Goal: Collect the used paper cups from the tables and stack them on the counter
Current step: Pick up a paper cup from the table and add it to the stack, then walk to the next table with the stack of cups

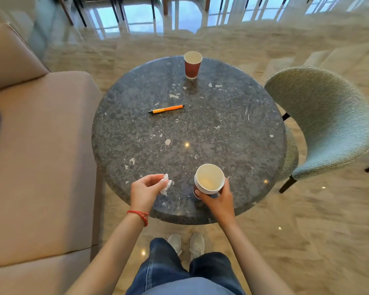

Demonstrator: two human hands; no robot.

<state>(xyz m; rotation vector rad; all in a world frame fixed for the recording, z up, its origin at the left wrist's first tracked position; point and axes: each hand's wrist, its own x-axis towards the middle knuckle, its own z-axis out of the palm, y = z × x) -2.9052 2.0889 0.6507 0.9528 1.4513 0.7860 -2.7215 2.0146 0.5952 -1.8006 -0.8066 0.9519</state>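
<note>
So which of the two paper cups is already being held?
The near cup, gripped by the right hand at the table's front edge. The far cup stands alone beyond the pen.

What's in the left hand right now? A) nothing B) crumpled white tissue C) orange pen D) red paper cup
B: the left hand pinches a crumpled white tissue, while the orange pen lies untouched mid-table and the right hand grips the near paper cup.

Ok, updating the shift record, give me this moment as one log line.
left hand: pinches tissue | right hand: grips near cup | far cup: on table
</note>
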